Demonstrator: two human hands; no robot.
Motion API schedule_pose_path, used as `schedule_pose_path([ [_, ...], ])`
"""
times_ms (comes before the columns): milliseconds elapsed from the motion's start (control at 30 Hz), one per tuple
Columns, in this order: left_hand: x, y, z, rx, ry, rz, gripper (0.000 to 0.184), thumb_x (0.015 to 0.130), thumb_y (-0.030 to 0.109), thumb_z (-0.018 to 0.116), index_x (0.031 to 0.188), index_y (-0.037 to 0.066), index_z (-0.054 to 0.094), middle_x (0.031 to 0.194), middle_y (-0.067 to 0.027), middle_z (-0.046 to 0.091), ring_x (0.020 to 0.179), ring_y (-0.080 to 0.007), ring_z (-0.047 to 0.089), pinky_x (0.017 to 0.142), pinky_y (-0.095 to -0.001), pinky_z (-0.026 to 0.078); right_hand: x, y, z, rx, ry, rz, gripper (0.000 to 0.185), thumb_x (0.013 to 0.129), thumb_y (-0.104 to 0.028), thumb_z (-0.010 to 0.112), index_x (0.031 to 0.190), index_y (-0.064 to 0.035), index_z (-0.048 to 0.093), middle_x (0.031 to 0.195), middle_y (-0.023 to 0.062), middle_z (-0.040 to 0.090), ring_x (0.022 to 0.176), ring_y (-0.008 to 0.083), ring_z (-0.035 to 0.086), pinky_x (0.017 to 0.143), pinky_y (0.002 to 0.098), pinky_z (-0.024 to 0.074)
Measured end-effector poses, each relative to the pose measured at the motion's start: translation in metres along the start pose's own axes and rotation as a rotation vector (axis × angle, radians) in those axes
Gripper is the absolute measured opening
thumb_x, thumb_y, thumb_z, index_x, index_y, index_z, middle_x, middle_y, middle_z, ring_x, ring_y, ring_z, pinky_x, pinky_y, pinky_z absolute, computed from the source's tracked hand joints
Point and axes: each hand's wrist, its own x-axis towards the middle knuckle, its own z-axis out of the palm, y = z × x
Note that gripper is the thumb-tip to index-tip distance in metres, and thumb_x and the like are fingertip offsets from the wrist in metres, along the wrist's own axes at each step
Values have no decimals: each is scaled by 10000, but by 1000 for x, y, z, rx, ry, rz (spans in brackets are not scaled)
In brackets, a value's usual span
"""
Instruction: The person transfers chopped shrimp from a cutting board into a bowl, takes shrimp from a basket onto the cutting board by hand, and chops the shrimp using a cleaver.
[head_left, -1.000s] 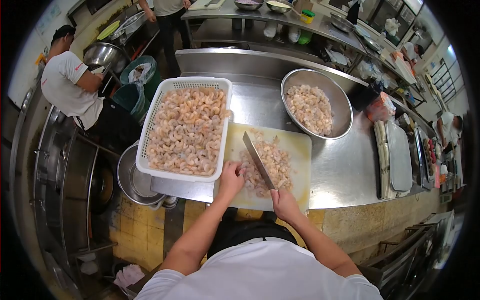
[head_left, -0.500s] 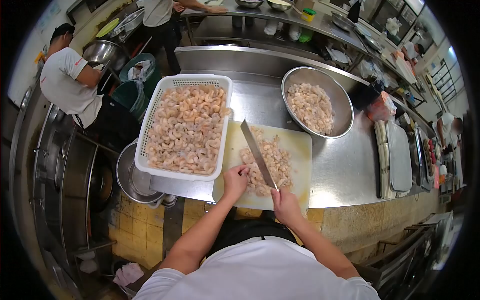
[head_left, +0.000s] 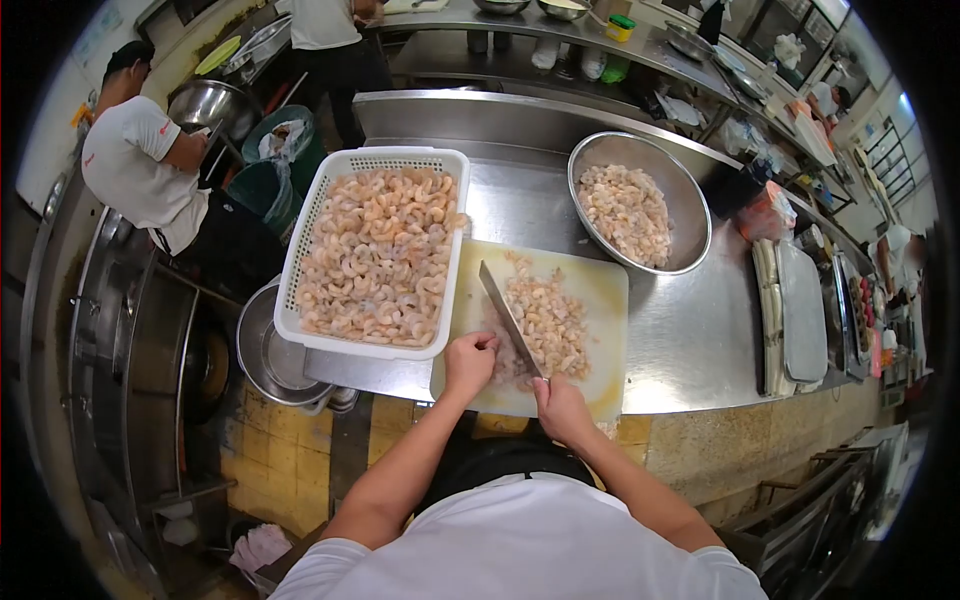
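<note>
My right hand (head_left: 563, 409) grips the handle of a long knife (head_left: 507, 316), its blade slanting away to the upper left over the cutting board (head_left: 606, 340). A heap of chopped shrimp (head_left: 552, 325) lies on the board, mostly right of the blade, with a thin smear of bits to its left. At the board's left edge, my left hand (head_left: 469, 364) is closed with its fingers curled; whatever they hold, if anything, is hidden. Whole peeled shrimp (head_left: 380, 255) fill a white perforated basket (head_left: 287, 312) beside the board.
A steel bowl (head_left: 698, 215) of shrimp pieces stands behind the board on the steel table (head_left: 680, 350). Metal pots (head_left: 262, 350) sit below the left edge. Trays (head_left: 800, 310) stand at right. A co-worker (head_left: 140, 170) is at left, another (head_left: 325, 30) at the back.
The knife has shifted slightly left and toward me, and the chopped shrimp now lies mostly on its right. My left hand has barely moved. The co-worker at the back has drawn an arm in.
</note>
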Motion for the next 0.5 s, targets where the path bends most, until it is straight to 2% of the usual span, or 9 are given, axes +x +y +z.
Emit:
schedule_pose_path([
  [100, 1, 10, -4, 74, -61, -29, 175, 931, 116, 759, 1042, -4, 820, 876, -174, 803, 785, -203, 769, 748, -342, 589, 5, 7, -1, 65, -21, -4, 457, 1099, -352, 560, 938, 67, 643, 817, 369, 661, 815, 576, 657, 713, 609, 504],
  [300, -10, 4, -8, -135, 22, 36, 201, 903, 87, 783, 1079, -7, 802, 952, -158, 794, 818, -230, 764, 761, -355, 594, -12, -29, -37, 131, -17, 46, 448, 1099, -347, 559, 933, 61, 644, 814, 369, 666, 814, 580, 659, 713, 609, 510],
  [367, -19, 7, -16, -29, 44, 132, 217, 879, 72, 806, 1080, -7, 789, 972, -149, 769, 809, -231, 750, 746, -358, 593, -17, -34, -35, 107, -2, 34, 455, 1099, -354, 556, 930, 60, 641, 811, 373, 665, 814, 585, 657, 718, 614, 511],
  [467, -33, 9, -26, 210, 55, 248, 249, 850, 60, 836, 1080, -9, 770, 977, -146, 735, 794, -230, 730, 726, -362, 593, -6, 17, 16, 10, -29, 10, 470, 1100, -376, 549, 929, 52, 640, 814, 379, 664, 816, 589, 656, 730, 629, 512],
  [500, -34, 9, -27, 304, 58, 283, 260, 842, 57, 845, 1080, -10, 764, 974, -148, 724, 789, -230, 724, 719, -363, 593, -4, 16, 14, 14, -28, 19, 474, 1100, -382, 547, 933, 52, 643, 818, 376, 666, 816, 587, 657, 734, 633, 511],
])
